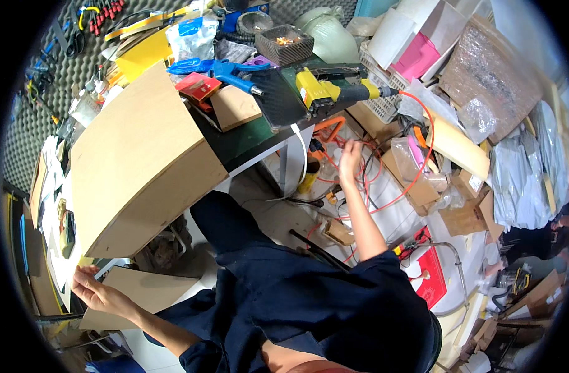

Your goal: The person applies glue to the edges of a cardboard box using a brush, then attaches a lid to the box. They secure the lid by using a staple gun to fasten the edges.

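Green tabletop (236, 147), far; foam-lined wall (20, 133), far left. Curved board box (135, 149) lies just beyond left hand (99, 294), grip unclear; right hand (350, 163), fingers loosely apart.

Bumpy grey foam (22, 152) backs the table (235, 148) above pale floor (284, 219).

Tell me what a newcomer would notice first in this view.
The large, curved, tan, wooden-looking piece dominates the left, with the person's left hand near its lower corner. On the dark green benchtop at upper centre, a yellow-and-black handheld tool stands out, its thin orange-red hose curving down on the right. A bright blue gun-shaped tool lies to its left.
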`<state>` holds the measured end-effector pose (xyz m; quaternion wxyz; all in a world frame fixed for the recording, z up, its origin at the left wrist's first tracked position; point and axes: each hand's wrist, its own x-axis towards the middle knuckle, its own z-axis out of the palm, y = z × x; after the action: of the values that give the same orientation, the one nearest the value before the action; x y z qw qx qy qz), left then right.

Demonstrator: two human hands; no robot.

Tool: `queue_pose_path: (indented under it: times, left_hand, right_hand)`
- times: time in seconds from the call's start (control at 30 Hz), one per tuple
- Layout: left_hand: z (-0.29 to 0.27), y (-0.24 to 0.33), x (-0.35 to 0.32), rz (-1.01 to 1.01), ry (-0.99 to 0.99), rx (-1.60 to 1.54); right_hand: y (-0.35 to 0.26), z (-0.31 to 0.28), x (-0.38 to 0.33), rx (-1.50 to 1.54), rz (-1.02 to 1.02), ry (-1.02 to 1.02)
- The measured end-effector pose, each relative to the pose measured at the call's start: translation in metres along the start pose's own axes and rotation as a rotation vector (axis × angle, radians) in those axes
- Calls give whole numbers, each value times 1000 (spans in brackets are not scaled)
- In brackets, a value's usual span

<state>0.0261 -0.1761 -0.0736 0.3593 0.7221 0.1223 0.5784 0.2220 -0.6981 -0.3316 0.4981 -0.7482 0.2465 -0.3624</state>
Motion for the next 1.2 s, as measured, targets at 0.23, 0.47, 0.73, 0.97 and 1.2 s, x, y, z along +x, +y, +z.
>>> queue_pose_path:
  times: [0.23, 0.47, 0.73, 0.97, 1.2]
  left_hand:
    - [-11, -14, -8, 10, -12, 63]
    - [-40, -26, -20, -119, 24, 143]
    - [-43, -40, -26, -88, -5, 183]
    - [-37, -39, -25, -74, -49, 176]
    - [-26, -38, -17, -83, -63, 100]
  right_hand:
    - [162, 107, 62, -370, -550, -336]
    - [193, 153, 76, -958, -472, -615]
    - [197, 167, 77, -1075, -385, -665]
    - [210, 171, 69, -1128, -350, -667]
    - [238, 165, 69, -1223, -324, -623]
